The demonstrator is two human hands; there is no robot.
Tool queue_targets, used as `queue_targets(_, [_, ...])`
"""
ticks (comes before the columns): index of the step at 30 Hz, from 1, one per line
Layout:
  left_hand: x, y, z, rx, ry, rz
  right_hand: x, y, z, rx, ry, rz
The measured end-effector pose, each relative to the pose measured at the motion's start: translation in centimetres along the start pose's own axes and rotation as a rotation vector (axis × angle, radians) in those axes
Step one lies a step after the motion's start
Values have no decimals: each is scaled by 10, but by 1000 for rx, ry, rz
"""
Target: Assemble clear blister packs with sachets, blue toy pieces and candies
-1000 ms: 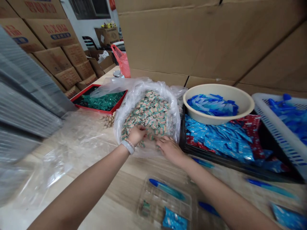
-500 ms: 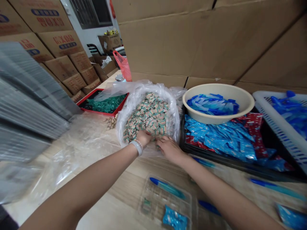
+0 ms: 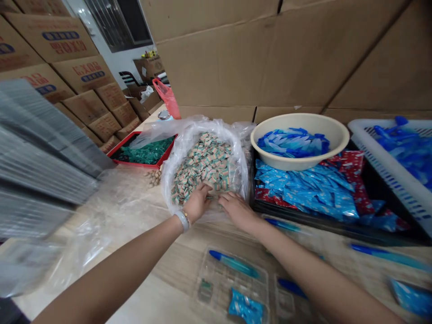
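A clear plastic bag [image 3: 168, 168] with a rolled-down rim stands on the table, filled with small beige-and-green packets [image 3: 205, 159]. At its near rim, my left hand [image 3: 197, 201] reaches over the packets with fingers bent and slightly apart; a pale bangle circles the wrist. My right hand [image 3: 238, 209] lies beside it, fingers stretched over the bag's near edge and touching the packets or plastic. No packet is clearly visible in either hand. Closer to me is a clear compartment tray [image 3: 199, 281] holding a blue interdental-type stick [image 3: 234, 264], a small green packet [image 3: 205, 289] and a blue sachet [image 3: 245, 307].
A red tray [image 3: 114, 158] of green pieces sits at left. At right, a cream basin [image 3: 300, 163] of blue pieces rests over a black crate [image 3: 259, 208] of blue and red sachets, beside a white basket [image 3: 388, 173]. Grey stacked trays [image 3: 40, 153] and cardboard boxes [image 3: 76, 42] flank the table.
My left hand has drawn slightly left and down, its fingers looking less curled. My right hand stays near the bag's near rim. The camera view has shifted a little.
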State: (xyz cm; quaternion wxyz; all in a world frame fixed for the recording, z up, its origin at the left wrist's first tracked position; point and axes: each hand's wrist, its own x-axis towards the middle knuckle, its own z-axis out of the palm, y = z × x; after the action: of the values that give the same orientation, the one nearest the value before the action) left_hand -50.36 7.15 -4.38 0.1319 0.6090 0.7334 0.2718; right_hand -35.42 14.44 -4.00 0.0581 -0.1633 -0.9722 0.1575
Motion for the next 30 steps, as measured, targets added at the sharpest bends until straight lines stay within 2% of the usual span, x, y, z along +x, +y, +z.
queue_targets(9, [-7, -12, -2, -35, -53, 98, 3, -2, -2, -57, 27, 14])
queue_targets(14, [-7, -14, -3, -58, -60, 118, 13, -4, -3, -50, -32, -10])
queue_targets(17, [-7, -17, -3, -78, -38, 74, 15, -3, -2, -50, -38, 7])
queue_targets(20, [-7, -19, -4, -120, -11, -18, 13, -3, -3, -23, -11, 91])
queue_targets(23, [-8, -20, -5, -143, -21, -47, 11, -5, -3, -23, 24, 147])
queue_targets(30, [-16, -22, -4, -91, -69, 56, 19, -9, 3, 3, -21, -69])
